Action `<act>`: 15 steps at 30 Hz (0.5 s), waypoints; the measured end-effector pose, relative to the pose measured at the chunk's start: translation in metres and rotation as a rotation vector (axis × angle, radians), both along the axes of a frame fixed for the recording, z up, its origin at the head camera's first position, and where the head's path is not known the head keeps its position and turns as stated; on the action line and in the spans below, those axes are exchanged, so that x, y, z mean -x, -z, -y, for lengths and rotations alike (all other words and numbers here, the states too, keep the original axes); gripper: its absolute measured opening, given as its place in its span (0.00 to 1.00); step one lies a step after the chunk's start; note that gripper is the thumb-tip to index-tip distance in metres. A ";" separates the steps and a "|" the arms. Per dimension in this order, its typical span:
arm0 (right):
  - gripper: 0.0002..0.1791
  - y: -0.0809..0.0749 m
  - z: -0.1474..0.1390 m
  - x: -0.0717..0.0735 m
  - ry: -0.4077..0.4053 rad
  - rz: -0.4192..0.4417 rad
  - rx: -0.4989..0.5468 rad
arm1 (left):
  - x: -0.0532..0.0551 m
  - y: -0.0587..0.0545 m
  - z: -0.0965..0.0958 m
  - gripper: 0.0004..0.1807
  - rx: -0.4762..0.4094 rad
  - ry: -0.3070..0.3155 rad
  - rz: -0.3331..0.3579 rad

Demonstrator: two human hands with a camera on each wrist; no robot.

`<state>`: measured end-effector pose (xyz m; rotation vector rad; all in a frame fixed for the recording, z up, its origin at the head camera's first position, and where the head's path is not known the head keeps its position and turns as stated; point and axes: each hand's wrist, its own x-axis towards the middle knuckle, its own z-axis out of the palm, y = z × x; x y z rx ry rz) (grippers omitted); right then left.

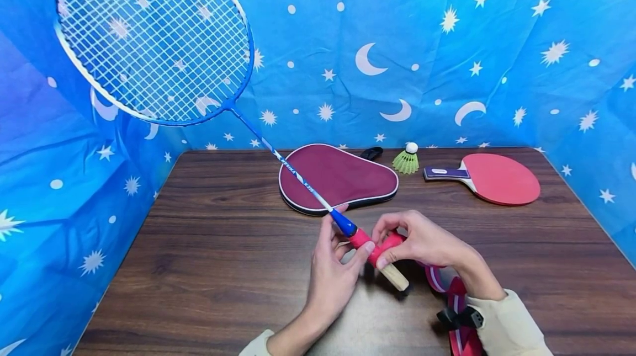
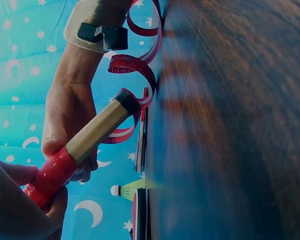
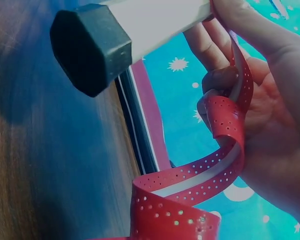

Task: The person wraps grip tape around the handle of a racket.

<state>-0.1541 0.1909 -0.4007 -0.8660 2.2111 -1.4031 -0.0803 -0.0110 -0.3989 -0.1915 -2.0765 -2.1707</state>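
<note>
A blue and white badminton racket (image 1: 240, 115) slants across the head view, its strung head raised at the upper left. My left hand (image 1: 334, 273) holds the handle, thumb and fingers around its red-wrapped upper part. At the lower edge of that wrap, my right hand (image 1: 422, 240) pinches the red perforated grip tape (image 3: 225, 117). Below the wrap the bare wooden handle (image 2: 97, 131) shows, ending in a black butt cap (image 3: 90, 50). Loose tape hangs in curls from the right hand, with a pale strip along its inner side.
Behind the hands lies a maroon paddle case (image 1: 338, 174) with white piping. A yellow shuttlecock (image 1: 407, 160) stands beside it, and a red table tennis paddle (image 1: 502, 178) lies farther right. A blue star-patterned cloth (image 1: 318, 41) hangs behind the wooden table (image 1: 208, 267).
</note>
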 end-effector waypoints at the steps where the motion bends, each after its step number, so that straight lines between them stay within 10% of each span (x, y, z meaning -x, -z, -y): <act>1: 0.15 0.000 0.000 0.000 0.006 -0.002 -0.001 | 0.000 0.000 0.000 0.39 0.001 -0.001 -0.005; 15: 0.17 0.000 0.000 0.000 0.033 -0.047 0.002 | 0.003 0.006 -0.001 0.29 -0.115 -0.011 -0.042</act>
